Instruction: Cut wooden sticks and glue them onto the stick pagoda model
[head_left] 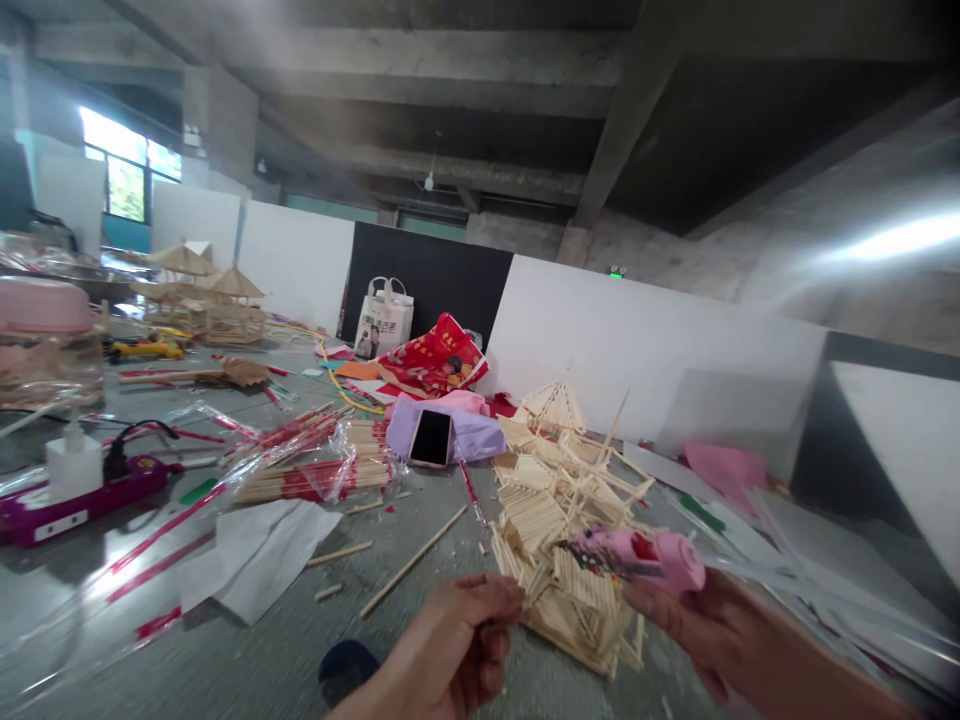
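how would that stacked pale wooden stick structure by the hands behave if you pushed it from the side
The pale stacked wooden stick structure is probably light and fragile: it is built from many thin sticks in open layers with gaps. It already leans unevenly, so a side push would likely tip or shed pieces. The left hand pinches at its lower edge; the right hand grips a pink glue gun.

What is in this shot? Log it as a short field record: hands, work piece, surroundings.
left hand: left hand pinched shut beside the stick model; any held stick too small to tell
right hand: right hand grips pink glue gun, nozzle aimed at the model
work piece: stacked wooden-stick structure on grey table
nearby: phone on purple cloth, stick bundles in plastic, white paper, power strip
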